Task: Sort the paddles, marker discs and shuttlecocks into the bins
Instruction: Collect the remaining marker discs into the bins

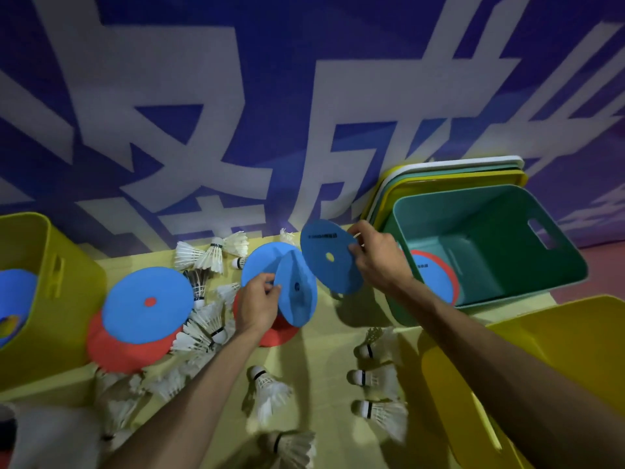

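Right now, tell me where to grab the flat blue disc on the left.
Pinch the blue disc at its far rim, coming from above: it lies flat on a red disc, shuttlecocks crowd its right side, and the far rim looks clear.

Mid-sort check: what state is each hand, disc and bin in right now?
Left hand, pinching tilted blue disc.
Right hand, holding raised blue disc.
Teal bin, open, discs inside.
Left yellow bin, blue disc inside.
Shuttlecocks, loose on the table.
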The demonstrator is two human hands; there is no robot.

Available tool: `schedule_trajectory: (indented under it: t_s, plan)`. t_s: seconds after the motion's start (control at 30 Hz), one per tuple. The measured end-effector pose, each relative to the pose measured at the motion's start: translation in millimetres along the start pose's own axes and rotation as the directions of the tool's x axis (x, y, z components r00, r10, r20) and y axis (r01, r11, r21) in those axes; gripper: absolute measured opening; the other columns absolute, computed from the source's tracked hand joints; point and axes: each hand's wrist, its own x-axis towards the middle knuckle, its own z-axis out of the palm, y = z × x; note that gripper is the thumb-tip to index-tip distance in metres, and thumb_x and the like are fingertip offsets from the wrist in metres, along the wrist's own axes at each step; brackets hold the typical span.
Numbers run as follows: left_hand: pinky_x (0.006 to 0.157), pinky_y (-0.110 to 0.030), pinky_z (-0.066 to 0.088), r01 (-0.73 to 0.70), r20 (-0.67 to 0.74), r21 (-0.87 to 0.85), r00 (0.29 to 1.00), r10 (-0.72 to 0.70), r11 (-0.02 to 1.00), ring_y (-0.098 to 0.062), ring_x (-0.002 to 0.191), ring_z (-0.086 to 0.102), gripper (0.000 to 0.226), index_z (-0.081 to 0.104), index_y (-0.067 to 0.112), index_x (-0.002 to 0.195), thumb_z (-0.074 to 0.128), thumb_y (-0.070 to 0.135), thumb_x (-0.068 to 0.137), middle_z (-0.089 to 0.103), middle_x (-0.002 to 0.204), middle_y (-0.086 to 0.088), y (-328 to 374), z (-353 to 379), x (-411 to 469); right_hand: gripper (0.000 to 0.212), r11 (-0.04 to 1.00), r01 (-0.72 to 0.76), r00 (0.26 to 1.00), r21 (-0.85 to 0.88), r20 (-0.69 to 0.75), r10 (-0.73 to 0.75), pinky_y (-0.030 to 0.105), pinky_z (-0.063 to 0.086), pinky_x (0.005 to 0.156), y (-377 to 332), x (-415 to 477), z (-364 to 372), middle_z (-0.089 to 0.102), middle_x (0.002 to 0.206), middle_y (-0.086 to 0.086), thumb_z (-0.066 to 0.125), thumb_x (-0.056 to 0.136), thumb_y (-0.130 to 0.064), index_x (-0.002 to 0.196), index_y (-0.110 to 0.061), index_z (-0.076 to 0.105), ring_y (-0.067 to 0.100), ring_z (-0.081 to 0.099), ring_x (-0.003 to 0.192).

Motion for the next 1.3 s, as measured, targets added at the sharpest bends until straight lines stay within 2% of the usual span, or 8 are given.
schedule_trajectory:
  t_s: [0.13, 0.27, 0.4, 0.53, 0.83, 1.03, 1.13, 1.3]
  plan:
    - [0.070, -0.045, 0.059, 0.087, -0.035, -0.152, 0.995, -0.093, 0.985, -0.025, 0.070, 0.068, 0.024, 0.062, 0.003, 0.113, 0.062, 0.009, 0.090, 0.065, 0.085, -0.005, 11.3, -12.8, -16.1, 0.020, 0.995, 0.001, 0.999, 0.097, -0.051, 0.004, 0.040, 0.052, 0.076, -6.0, -6.2, -25.9, 0.066, 0.106, 0.012, 0.051, 0.093, -0.018, 0.112, -0.014, 0.055, 0.029, 0.060, 0.090]
    - [0.053, -0.033, 0.059, 0.146, -0.084, -0.377, 0.978, -0.191, 0.914, -0.020, 0.069, 0.065, 0.024, 0.061, 0.001, 0.111, 0.063, 0.002, 0.087, 0.066, 0.094, -0.014, 29.6, -24.1, -32.7, 0.023, 0.953, -0.017, 0.996, 0.302, -0.082, 0.044, 0.015, 0.048, 0.055, -13.0, -13.3, -51.7, 0.067, 0.099, 0.005, 0.059, 0.091, -0.014, 0.113, -0.008, 0.062, 0.016, 0.059, 0.082]
    - [0.051, -0.024, 0.057, 0.132, -0.102, -0.605, 0.965, -0.241, 0.786, -0.020, 0.074, 0.067, 0.030, 0.059, 0.000, 0.111, 0.068, -0.003, 0.082, 0.065, 0.098, -0.015, 52.3, -30.1, -50.8, 0.023, 0.825, -0.022, 0.995, 0.564, -0.066, 0.072, 0.021, 0.052, 0.047, -13.8, -16.7, -75.1, 0.067, 0.088, 0.006, 0.060, 0.091, -0.008, 0.113, -0.002, 0.063, 0.012, 0.064, 0.069]
    - [0.061, -0.028, 0.060, 0.128, -0.052, -0.717, 0.971, -0.236, 0.685, -0.025, 0.083, 0.069, 0.046, 0.054, -0.003, 0.124, 0.068, -0.006, 0.081, 0.066, 0.109, -0.018, 76.1, -31.3, -69.3, 0.022, 0.698, -0.031, 0.992, 0.716, -0.061, 0.106, 0.023, 0.052, 0.049, 3.4, -11.0, -98.0, 0.068, 0.085, 0.002, 0.057, 0.093, -0.008, 0.114, -0.005, 0.061, 0.013, 0.066, 0.072]
    - [0.073, -0.033, 0.060, 0.069, -0.042, -0.770, 0.987, -0.158, 0.635, -0.028, 0.094, 0.068, 0.033, 0.055, 0.005, 0.116, 0.064, -0.003, 0.085, 0.065, 0.115, -0.020, 120.4, -6.8, -92.1, 0.016, 0.458, -0.051, 0.943, 0.888, -0.108, 0.314, 0.023, 0.052, 0.050, 89.2, 2.3, -156.6, 0.067, 0.086, 0.004, 0.055, 0.091, -0.005, 0.103, -0.011, 0.064, 0.015, 0.064, 0.073]
    - [0.069, -0.031, 0.060, 0.090, 0.003, -0.783, 0.990, -0.141, 0.615, -0.026, 0.092, 0.067, 0.028, 0.050, 0.005, 0.111, 0.057, -0.008, 0.088, 0.062, 0.119, -0.019, 142.2, 26.7, -96.1, 0.020, 0.568, -0.147, 0.910, 0.810, -0.115, 0.398, 0.028, 0.050, 0.055, 152.5, 5.7, -157.5, 0.068, 0.100, 0.011, 0.055, 0.089, -0.007, 0.105, -0.011, 0.065, 0.023, 0.066, 0.083]
    - [0.065, -0.030, 0.060, 0.115, 0.037, -0.796, 0.989, -0.142, 0.594, -0.023, 0.091, 0.068, 0.035, 0.047, 0.002, 0.122, 0.054, -0.009, 0.089, 0.062, 0.119, -0.016, 149.3, 42.3, -98.5, 0.020, 0.658, -0.210, 0.932, 0.723, -0.055, 0.359, 0.032, 0.056, 0.062, 168.7, 1.2, -146.7, 0.067, 0.103, 0.011, 0.053, 0.092, -0.009, 0.110, -0.009, 0.062, 0.023, 0.067, 0.086]
    - [0.081, -0.035, 0.051, 0.120, 0.049, -0.798, 0.990, -0.135, 0.590, -0.024, 0.099, 0.065, 0.043, 0.045, 0.002, 0.134, 0.050, -0.008, 0.091, 0.061, 0.125, -0.014, 163.0, 58.3, -109.5, 0.025, 0.802, -0.249, 0.959, 0.543, 0.024, 0.282, 0.031, 0.057, 0.060, 182.2, 0.7, -124.9, 0.066, 0.107, 0.013, 0.053, 0.094, -0.008, 0.118, -0.003, 0.060, 0.024, 0.066, 0.082]
